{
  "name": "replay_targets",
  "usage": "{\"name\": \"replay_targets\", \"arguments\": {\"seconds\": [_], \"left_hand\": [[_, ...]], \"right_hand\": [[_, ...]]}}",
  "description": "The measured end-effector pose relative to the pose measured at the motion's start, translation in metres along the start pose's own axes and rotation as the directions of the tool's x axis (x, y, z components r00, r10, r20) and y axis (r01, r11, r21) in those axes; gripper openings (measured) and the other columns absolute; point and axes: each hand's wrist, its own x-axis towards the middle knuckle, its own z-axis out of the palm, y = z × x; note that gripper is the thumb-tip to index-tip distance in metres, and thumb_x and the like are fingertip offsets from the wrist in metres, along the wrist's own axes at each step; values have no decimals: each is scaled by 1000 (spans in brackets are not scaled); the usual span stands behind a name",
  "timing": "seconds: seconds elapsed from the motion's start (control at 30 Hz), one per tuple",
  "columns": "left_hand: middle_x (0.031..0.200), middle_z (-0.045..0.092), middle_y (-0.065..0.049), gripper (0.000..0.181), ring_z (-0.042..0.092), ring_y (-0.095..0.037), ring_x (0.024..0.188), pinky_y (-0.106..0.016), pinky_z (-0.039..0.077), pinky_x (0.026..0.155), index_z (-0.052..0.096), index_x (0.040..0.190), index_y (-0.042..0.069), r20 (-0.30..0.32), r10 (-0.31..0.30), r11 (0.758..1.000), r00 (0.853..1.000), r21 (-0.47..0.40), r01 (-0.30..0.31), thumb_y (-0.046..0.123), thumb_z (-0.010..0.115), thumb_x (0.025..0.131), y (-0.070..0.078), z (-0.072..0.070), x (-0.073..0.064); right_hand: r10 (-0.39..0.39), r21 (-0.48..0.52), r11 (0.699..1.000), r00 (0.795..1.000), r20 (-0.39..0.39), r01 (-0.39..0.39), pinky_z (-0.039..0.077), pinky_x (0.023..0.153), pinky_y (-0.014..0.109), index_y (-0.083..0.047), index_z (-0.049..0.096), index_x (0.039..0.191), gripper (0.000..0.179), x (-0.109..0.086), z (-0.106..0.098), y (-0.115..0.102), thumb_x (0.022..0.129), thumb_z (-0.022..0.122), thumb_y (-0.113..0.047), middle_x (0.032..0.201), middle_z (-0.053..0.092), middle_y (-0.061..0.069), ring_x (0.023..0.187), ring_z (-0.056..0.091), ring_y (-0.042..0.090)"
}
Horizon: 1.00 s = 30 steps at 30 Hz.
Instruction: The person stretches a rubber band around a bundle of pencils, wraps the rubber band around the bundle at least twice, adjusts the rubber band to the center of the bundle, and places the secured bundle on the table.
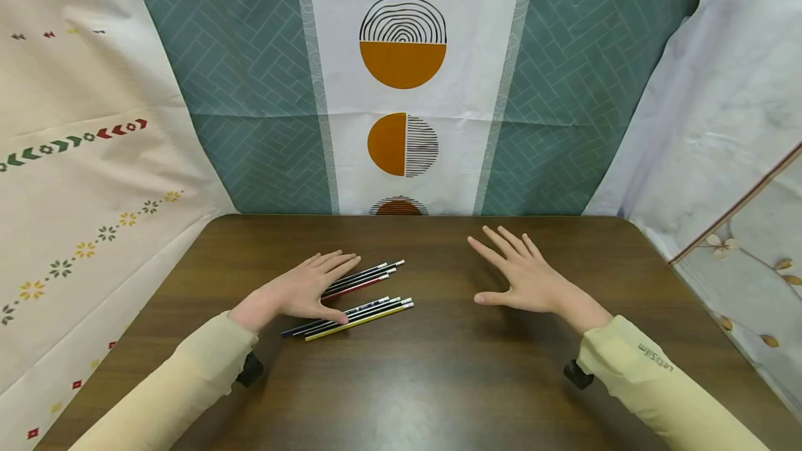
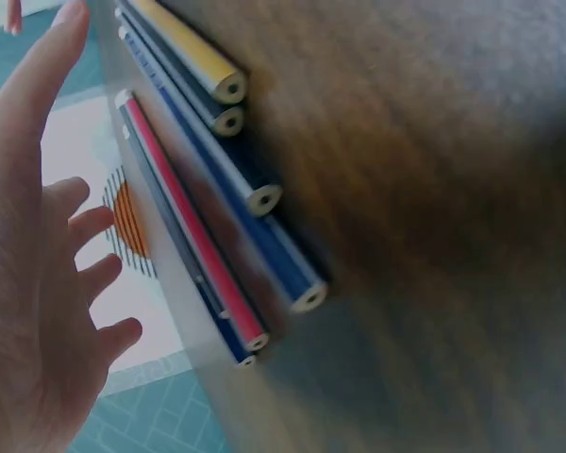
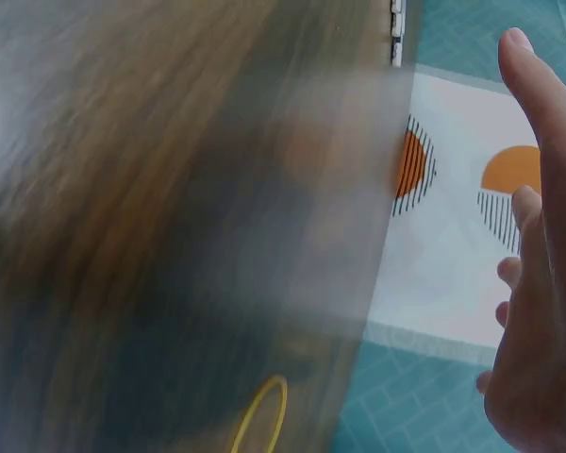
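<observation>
My left hand (image 1: 307, 287) hovers over two loose groups of pencils, fingers spread, holding nothing. The nearer group has a yellow pencil (image 1: 370, 320) beside several dark pencils (image 2: 208, 142). Farther back, a red pencil (image 2: 184, 208) lies with more dark ones. Their white-tipped ends point right and slightly away, and my left hand covers part of both groups in the head view. To the right, my right hand (image 1: 526, 280) is held above the table, fingers spread, with nothing in it. A thin yellow loop, like a rubber band (image 3: 283, 406), shows on the table in the right wrist view.
The brown wooden table (image 1: 401, 381) has rounded far corners. Behind it hangs a green and white curtain (image 1: 250, 54) with orange circles. Patterned cloths stand at the left (image 1: 75, 193) and right (image 1: 720, 124). Each wrist carries a small black device (image 1: 250, 369).
</observation>
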Motion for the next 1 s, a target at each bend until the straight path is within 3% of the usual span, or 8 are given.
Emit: {"name": "replay_targets", "arguments": {"seconds": [0.4, 0.57, 0.67, 1.0], "left_hand": [[160, 31, -10, 114, 33, -35, 146, -59, 31, 114, 20, 159, 16, 30, -35, 998, 999, -53, 36, 79, 64, 74, 7, 15, -2], [155, 37, -12, 115, 39, -37, 141, -57, 35, 111, 21, 158, 12, 5, -34, 999, 999, -41, 35, 76, 67, 74, 8, 19, -3], [152, 39, -13, 114, 43, -34, 135, -55, 39, 107, 23, 157, 9, -19, -36, 999, 999, -40, 35, 72, 70, 75, 8, 19, -2], [140, 42, -13, 99, 46, -28, 121, -49, 44, 97, 37, 151, 7, -3, -59, 996, 998, -71, 58, 63, 73, 79, 10, 17, 2]], "right_hand": [[-42, 44, 998, 998, 42, 40, 8, 118, 67, -31, 15, 159, 96, 30, 17, -26, 84, 62, -69, 168, 9, 5, 155, 7, 33], [-56, 61, 997, 997, 61, 52, 9, 118, 67, -31, 15, 159, 95, 40, 25, -35, 85, 61, -69, 168, 9, 5, 155, 8, 33], [-61, 63, 996, 995, 79, 56, 10, 118, 67, -32, 14, 159, 96, 44, 30, -39, 84, 60, -71, 168, 10, 6, 155, 9, 33], [-75, 82, 995, 989, 126, 65, 14, 117, 68, -29, 16, 159, 96, 58, 39, -49, 85, 60, -70, 167, 13, 9, 154, 12, 36]]}}
